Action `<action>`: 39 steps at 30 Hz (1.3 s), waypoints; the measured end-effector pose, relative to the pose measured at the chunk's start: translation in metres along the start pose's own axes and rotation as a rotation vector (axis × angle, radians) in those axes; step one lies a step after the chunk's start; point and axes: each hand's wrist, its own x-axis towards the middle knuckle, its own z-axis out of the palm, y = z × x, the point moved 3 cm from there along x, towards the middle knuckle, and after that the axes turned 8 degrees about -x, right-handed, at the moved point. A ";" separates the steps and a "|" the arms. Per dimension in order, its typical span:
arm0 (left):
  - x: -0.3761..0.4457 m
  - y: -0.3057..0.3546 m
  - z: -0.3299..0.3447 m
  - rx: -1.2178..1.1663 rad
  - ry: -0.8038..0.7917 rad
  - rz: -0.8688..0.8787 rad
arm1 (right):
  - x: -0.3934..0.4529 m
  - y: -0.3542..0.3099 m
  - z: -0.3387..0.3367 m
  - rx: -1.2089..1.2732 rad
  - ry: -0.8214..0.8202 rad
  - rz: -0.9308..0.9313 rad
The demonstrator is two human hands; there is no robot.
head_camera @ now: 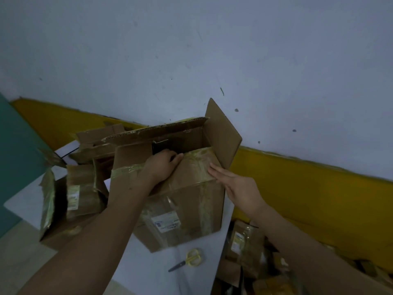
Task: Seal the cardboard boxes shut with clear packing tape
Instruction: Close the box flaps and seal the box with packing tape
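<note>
Yellow scissors (192, 259) wait nearby; left hand (163, 165) curls over the cardboard box (187, 209) flap, flat-fingered right hand (236, 186) presses the flap down for taping.

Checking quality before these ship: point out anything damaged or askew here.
The box under the left hand and right hand is worn: wrinkled old tape on its front flap, a ragged rear flap. Left of it, another box lies tipped with crumpled tape. Scissors lie loose in front.
</note>
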 end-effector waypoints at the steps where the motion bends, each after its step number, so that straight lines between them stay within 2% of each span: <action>1: 0.000 0.000 0.000 -0.005 0.003 0.002 | 0.002 0.002 -0.003 -0.054 -0.047 -0.029; 4: -0.004 0.002 0.001 0.007 0.027 0.004 | -0.001 -0.003 -0.008 -0.198 -0.060 -0.005; 9: -0.015 0.011 -0.004 0.057 0.021 0.008 | -0.009 -0.023 -0.013 -0.097 0.048 0.076; 11: -0.026 0.027 -0.023 0.117 0.119 0.101 | -0.016 -0.030 -0.033 -0.114 0.161 0.129; 13: -0.048 0.054 -0.049 0.245 0.234 0.246 | -0.017 -0.040 -0.067 -0.154 0.374 0.233; 15: -0.081 0.081 -0.067 0.398 0.256 0.447 | -0.001 -0.045 -0.096 -0.154 0.507 0.330; 17: -0.112 0.096 -0.069 0.465 0.093 0.566 | 0.025 -0.043 -0.111 -0.080 0.474 0.415; 18: -0.124 0.098 -0.066 0.393 -0.068 0.530 | 0.039 -0.040 -0.114 -0.006 0.382 0.472; 20: -0.136 0.096 -0.060 -0.013 -0.457 0.296 | 0.060 -0.033 -0.108 0.194 0.143 0.591; 21: -0.134 0.092 -0.057 -0.200 -0.590 0.199 | 0.066 -0.033 -0.101 0.231 0.037 0.622; 22: -0.126 0.083 -0.054 -0.301 -0.633 0.172 | 0.071 -0.034 -0.095 0.213 -0.034 0.607; 24: -0.100 0.057 -0.048 -0.293 -0.510 0.209 | 0.077 -0.037 -0.086 0.162 -0.051 0.554; 28: -0.054 0.003 -0.030 0.241 -0.087 0.327 | 0.075 -0.033 -0.068 0.153 0.054 0.602; 30: -0.045 -0.009 -0.023 0.291 0.029 0.316 | 0.066 -0.028 -0.055 0.095 0.102 0.604; 34: -0.017 -0.017 -0.024 0.460 0.148 0.227 | 0.049 -0.028 -0.044 -0.102 0.216 0.634; 37: 0.019 -0.022 -0.046 0.332 0.205 0.062 | 0.048 -0.036 -0.050 -0.320 0.267 0.620; 39: 0.045 -0.028 -0.065 0.212 0.184 -0.062 | 0.046 -0.039 -0.051 -0.396 0.260 0.635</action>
